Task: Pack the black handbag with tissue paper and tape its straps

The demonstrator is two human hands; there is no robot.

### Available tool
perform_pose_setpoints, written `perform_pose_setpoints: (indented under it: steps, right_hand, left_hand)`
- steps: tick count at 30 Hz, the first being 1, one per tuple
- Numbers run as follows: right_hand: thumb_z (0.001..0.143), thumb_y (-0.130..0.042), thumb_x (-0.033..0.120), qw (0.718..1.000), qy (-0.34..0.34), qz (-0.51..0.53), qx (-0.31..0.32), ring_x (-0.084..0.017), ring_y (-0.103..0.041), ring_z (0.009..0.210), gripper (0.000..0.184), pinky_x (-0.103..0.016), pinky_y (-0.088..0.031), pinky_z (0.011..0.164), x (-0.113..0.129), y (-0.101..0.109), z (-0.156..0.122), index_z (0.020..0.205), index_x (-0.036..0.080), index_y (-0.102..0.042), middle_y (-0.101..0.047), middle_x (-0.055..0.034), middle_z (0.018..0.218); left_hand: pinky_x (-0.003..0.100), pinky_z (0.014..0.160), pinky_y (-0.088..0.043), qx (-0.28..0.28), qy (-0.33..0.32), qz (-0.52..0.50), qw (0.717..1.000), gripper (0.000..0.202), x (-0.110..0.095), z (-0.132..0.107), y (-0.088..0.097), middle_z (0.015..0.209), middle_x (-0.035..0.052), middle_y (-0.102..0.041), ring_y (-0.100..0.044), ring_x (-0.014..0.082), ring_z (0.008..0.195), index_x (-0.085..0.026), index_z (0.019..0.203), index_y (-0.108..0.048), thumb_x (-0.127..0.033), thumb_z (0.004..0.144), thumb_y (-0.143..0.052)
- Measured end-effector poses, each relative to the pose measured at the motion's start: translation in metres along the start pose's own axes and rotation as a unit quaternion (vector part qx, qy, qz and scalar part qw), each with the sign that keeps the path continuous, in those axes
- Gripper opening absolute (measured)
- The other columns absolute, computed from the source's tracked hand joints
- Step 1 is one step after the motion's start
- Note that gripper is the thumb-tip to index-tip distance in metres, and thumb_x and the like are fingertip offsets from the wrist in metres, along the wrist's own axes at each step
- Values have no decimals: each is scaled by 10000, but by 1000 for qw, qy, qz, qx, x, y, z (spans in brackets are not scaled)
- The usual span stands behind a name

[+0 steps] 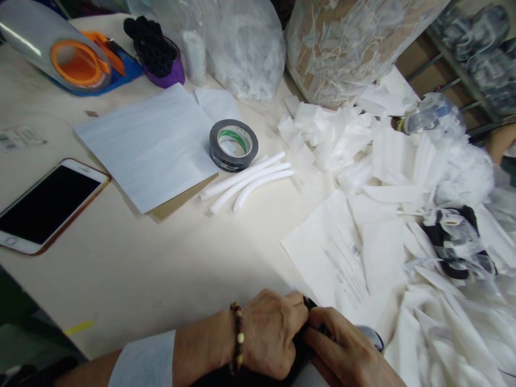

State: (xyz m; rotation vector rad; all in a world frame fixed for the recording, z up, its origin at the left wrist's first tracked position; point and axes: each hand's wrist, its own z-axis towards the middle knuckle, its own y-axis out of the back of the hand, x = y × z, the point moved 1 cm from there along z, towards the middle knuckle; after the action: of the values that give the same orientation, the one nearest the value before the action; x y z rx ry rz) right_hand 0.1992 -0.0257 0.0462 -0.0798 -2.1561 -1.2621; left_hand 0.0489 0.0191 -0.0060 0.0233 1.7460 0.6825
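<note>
Both my hands meet at the table's near edge, bottom centre. My left hand (271,332), with a beaded bracelet on the wrist, is closed in a pinch on a small black item (311,305). My right hand (350,352) is closed on the same black item from the right. Most of that item is hidden under my fingers, so I cannot name it. Just beyond my hands lies a printed white sheet (334,252).
A grey tape roll (233,144), three white foam tubes (245,184), white paper on cardboard (149,145) and a phone (46,207) lie on the table (161,269). White wrappers are heaped at right (403,161). A tape dispenser (76,59) and plastic bags (242,43) stand at the back.
</note>
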Motion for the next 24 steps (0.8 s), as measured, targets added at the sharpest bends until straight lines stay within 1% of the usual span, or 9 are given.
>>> perform_pose_setpoints:
  steps: [3, 4, 8, 10, 14, 16, 20, 22, 24]
  right_hand:
    - [842, -438, 185, 999, -33, 27, 1, -134, -605, 788, 177, -200, -513, 683, 1, -5, 0, 933, 241, -580, -590, -44, 843]
    - [840, -446, 182, 999, -35, 27, 0, -132, -603, 782, 173, -198, -511, 680, 1, -6, 0, 936, 241, -577, -587, -42, 843]
    - [834, -431, 115, 1000, -3, 14, 17, -107, -584, 738, 177, -172, -492, 649, 2, -3, 4, 870, 215, -572, -565, -31, 834]
    - [828, -424, 89, 1000, 14, 6, 24, -105, -572, 725, 183, -173, -484, 633, 1, -1, 6, 840, 204, -566, -556, -28, 823]
    - [805, -415, 46, 999, 11, 21, 26, -109, -555, 721, 201, -185, -474, 623, -1, 0, 9, 815, 180, -564, -546, -36, 821]
    - [791, -422, 23, 999, 1, 39, 38, -115, -551, 741, 210, -193, -474, 643, 0, 0, 11, 813, 168, -572, -550, -46, 837]
    - [797, -445, 25, 997, -9, 43, 56, -121, -537, 742, 193, -209, -465, 658, 4, 2, 18, 744, 159, -574, -558, -47, 823]
    - [806, -444, 34, 998, -9, 37, 58, -122, -535, 737, 193, -208, -460, 650, 3, 2, 21, 727, 151, -576, -559, -49, 810]
    - [801, -452, 34, 997, -10, 38, 59, -126, -542, 761, 183, -209, -461, 668, 1, 2, 23, 743, 141, -589, -560, -56, 820]
  left_hand:
    - [247, 492, -440, 88, 30, 26, 995, 159, -2, 6, 11, 758, 49, -573, -572, 186, 632, -141, 769, -550, -185, 617, -527]
    - [250, 507, -450, 96, 34, 24, 995, 164, -3, 7, 12, 766, 50, -579, -582, 192, 648, -140, 777, -556, -194, 625, -528]
    - [277, 598, -500, 53, 45, 0, 998, 224, -6, 1, 11, 872, 67, -601, -603, 206, 701, -129, 868, -556, -176, 662, -481]
    - [297, 629, -516, 51, 57, -4, 997, 238, -8, -2, 9, 889, 82, -608, -609, 219, 722, -119, 885, -553, -160, 669, -461]
    - [357, 667, -532, 88, 71, 13, 994, 314, -10, 2, 9, 907, 124, -618, -619, 267, 763, -86, 943, -554, -157, 646, -482]
    - [361, 665, -530, 122, 78, 11, 989, 369, -8, 9, 13, 909, 142, -627, -623, 286, 784, -69, 976, -553, -152, 619, -504]
    - [290, 507, -480, 217, 78, 0, 973, 348, 0, 25, 19, 788, 144, -659, -631, 283, 696, -63, 908, -612, -125, 572, -547]
    - [279, 422, -410, 235, 77, 20, 969, 242, 3, 30, 19, 698, 153, -657, -620, 290, 617, -67, 790, -648, -117, 573, -553]
    - [273, 414, -378, 233, 79, 33, 969, 206, 6, 32, 18, 686, 156, -657, -620, 297, 619, -81, 752, -655, -109, 588, -535]
